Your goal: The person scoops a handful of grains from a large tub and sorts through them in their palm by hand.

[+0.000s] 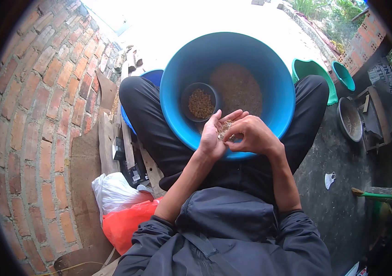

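Above the near rim of a large blue tub (223, 43), my left hand (211, 140) is turned palm up and cupped. A small heap of grain mixed with pale husks (224, 130) lies in it. My right hand (259, 134) is over that palm, thumb and forefinger pinched together at the heap; what is between the fingertips is too small to make out. Inside the tub, on the left, sits a dark bowl (187, 102) holding golden-brown kernels (200, 104). A layer of fine brownish grain or chaff (238, 85) covers part of the tub's bottom.
The tub stands between my legs. A brick wall (44, 124), wooden boards (127, 129), and white (118, 193) and red (127, 223) plastic bags are on the left. Right are green basins (312, 69), a metal pan (350, 119), a white mask (329, 180) and a green-handled tool (382, 195).
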`<state>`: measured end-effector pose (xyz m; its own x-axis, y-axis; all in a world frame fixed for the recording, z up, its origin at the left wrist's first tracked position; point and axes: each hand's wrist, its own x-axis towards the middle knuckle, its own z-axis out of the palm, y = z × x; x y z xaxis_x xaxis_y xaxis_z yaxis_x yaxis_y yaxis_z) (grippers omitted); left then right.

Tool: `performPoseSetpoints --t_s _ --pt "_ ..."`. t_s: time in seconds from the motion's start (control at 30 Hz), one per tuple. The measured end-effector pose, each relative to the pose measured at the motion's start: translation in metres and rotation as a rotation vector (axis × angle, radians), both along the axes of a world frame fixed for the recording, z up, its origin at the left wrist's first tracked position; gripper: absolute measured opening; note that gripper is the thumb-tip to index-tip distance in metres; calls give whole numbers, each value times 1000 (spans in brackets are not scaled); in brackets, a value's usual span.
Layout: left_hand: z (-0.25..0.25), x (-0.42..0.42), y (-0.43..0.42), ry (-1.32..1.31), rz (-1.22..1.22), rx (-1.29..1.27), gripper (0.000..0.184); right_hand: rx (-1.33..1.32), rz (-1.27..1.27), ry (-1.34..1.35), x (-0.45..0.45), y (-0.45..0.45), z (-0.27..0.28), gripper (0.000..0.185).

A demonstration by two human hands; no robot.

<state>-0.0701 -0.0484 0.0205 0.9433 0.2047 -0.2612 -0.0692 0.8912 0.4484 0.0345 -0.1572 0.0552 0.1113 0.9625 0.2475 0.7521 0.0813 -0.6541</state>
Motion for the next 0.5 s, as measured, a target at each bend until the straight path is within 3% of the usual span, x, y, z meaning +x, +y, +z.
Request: performPoseSetpoints --t_s 0.3,0.5 --pt "4 -1 0 49 0 25 62 82 -24 61 0 5 -6 13" --pt "-2 0 0 -7 -1 25 62 102 -75 -94 -2 8 -13 15"
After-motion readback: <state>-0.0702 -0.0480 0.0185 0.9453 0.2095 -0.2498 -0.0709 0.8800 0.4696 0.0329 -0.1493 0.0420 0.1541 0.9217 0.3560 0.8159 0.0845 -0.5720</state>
